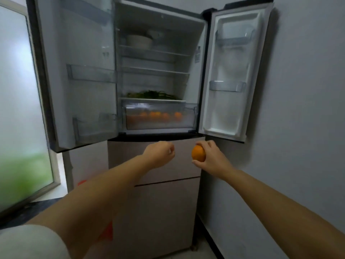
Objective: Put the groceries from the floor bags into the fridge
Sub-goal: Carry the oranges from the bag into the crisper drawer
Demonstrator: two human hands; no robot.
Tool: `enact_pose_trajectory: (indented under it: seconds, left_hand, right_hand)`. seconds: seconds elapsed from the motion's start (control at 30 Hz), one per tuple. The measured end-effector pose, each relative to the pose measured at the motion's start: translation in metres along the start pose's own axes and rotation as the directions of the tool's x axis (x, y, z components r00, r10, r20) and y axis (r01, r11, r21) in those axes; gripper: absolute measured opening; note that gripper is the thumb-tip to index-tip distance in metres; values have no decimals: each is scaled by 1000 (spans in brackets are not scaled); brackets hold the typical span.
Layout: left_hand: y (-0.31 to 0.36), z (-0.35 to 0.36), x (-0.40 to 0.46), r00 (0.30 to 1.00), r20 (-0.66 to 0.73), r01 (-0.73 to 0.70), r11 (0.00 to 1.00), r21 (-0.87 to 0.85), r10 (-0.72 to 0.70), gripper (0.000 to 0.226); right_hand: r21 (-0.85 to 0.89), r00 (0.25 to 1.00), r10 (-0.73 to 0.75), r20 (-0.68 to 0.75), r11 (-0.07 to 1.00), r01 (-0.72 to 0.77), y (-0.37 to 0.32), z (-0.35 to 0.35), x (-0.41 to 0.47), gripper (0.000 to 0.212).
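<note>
Fridge (158,75): stood with both upper doors swung wide; shelves lay in plain view.
Crisper drawer (159,116): sat at the bottom edge of the upper compartment, its clear front showing several oranges (158,115) already inside; whether it was pulled out at all could not be told.
Leafy greens (151,94): lay on the shelf directly above the drawer.
Bowl (139,41): rested on the top shelf, toward the left edge.
Orange in hand (198,153): was held below the drawer, in front of the lower freezer panel, near its right edge.
Right hand (211,157): reached forward with the arm extended; the grip was closed around the orange, fingers over the top and thumb beneath.
Left hand (159,153): reached forward beside it, fingers curled loosely; it appeared to hold nothing, though blur made this uncertain.
Step in hand: judged to be adding this orange to the drawer.
Advice: the left hand would best draw the drawer out first; the orange should then be lowered among the others, not dropped, to avoid bruising.
</note>
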State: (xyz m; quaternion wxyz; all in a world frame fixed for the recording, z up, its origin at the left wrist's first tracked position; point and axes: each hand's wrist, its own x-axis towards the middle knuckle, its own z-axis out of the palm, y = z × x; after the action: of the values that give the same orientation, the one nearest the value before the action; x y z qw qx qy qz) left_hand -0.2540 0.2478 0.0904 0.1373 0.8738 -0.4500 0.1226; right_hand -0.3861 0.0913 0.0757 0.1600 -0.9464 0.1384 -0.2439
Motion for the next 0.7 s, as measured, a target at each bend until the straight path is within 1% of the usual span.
enact_pose_trajectory:
  seconds: [0.1, 0.23, 0.3, 0.4, 0.5, 0.57, 0.7]
  left_hand:
    - [-28, 1, 67, 997, -71, 37, 999, 9, -37, 26]
    - [-79, 7, 136, 991, -67, 122, 991, 55, -118, 24]
    - [-103, 6, 169, 983, -110, 155, 987, 51, -149, 22]
    - [-134, -3, 225, 968, -210, 155, 984, 83, -134, 20]
    - [-167, -13, 285, 945, -315, 138, 982, 129, -91, 22]
    - [-189, -22, 326, 934, -352, 108, 988, 114, -61, 20]
    - [-232, -44, 416, 915, -393, 121, 991, 58, -89, 21]
  right_hand:
    - [61, 999, -48, -21, 997, 49, 18, 6, 82, 64]
    - [100, 989, -145, -2, 985, 144, 31, 28, 167, 60]
    - [102, 980, -196, -7, 975, 196, 39, 40, 206, 60]
    - [127, 966, -256, -24, 958, 257, 48, 57, 268, 61]
    - [140, 951, -296, -85, 942, 306, 49, 71, 335, 61]
    - [150, 940, -310, -140, 932, 329, 48, 76, 379, 61]
    - [146, 893, -369, -258, 899, 413, 41, 68, 467, 61]
